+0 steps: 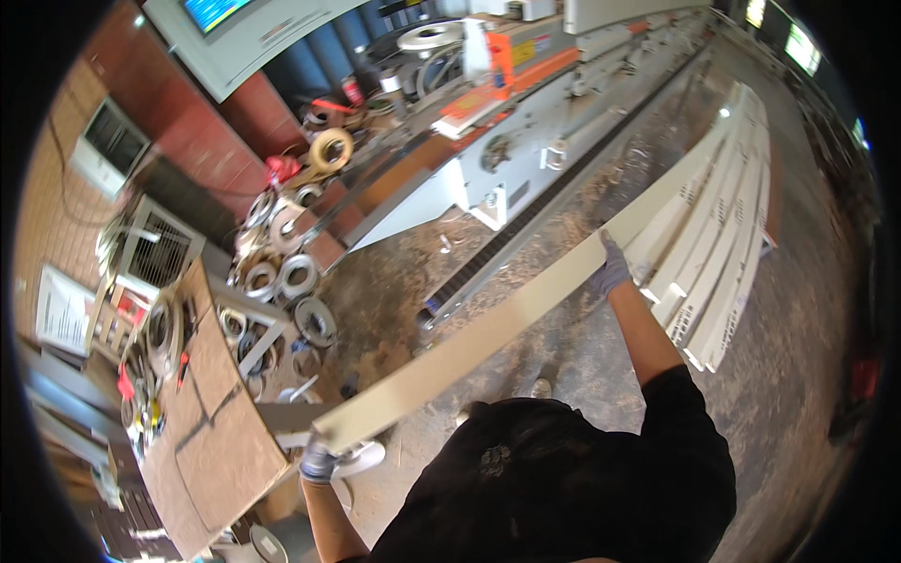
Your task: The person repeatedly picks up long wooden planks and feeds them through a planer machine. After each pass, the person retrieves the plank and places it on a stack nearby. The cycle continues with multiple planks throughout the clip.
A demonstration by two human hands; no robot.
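A long, narrow cream board (488, 342) runs slantwise in front of me, from low on the left to far up on the right. My left hand (317, 462), in a grey glove, is closed on its near end. Farther along, my right hand (612, 268), gloved too, grips the board's lower edge; the fingers are partly hidden. Right of that hand lies a stack of similar pale boards (718, 244) with printed marks on their edges. The held board's far end overlaps that stack, and I cannot tell whether they touch.
A long machine (526, 155) with an orange part and a dark roller track (535, 218) stands beyond the board. Rolls of edge banding (298, 275) are heaped at its left. At lower left is a brown-topped table (211, 469) with tools, near a waste bin (267, 542).
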